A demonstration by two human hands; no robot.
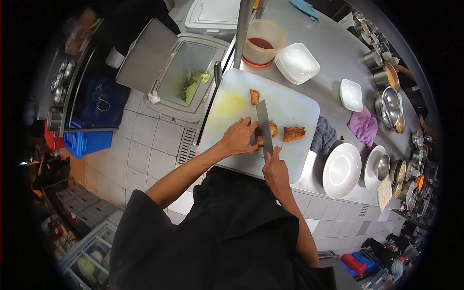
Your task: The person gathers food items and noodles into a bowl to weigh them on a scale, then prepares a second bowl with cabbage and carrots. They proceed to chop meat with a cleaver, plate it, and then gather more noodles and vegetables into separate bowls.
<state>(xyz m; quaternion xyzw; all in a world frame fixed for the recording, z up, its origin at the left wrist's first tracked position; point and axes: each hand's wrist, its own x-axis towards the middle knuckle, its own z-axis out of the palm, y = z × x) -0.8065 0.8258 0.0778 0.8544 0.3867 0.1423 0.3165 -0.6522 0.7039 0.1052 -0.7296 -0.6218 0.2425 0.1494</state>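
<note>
My right hand is wrapped round the handle of a kitchen knife, whose wide blade points away from me over the cutting board. My left hand grips a piece of browned cooked meat just left of the blade, fingertips close to the steel. More of that meat shows on the blade's right side. A browned, glazed chunk lies farther right on the board, and a smaller piece rests near the knife's tip. The handle and part of the held meat are hidden by my fingers.
Left of the board stands an open bin with green leaves inside. Beyond the board are a tub of red liquid and stacked white dishes. A grey cloth, purple cloth and white plate lie to the right.
</note>
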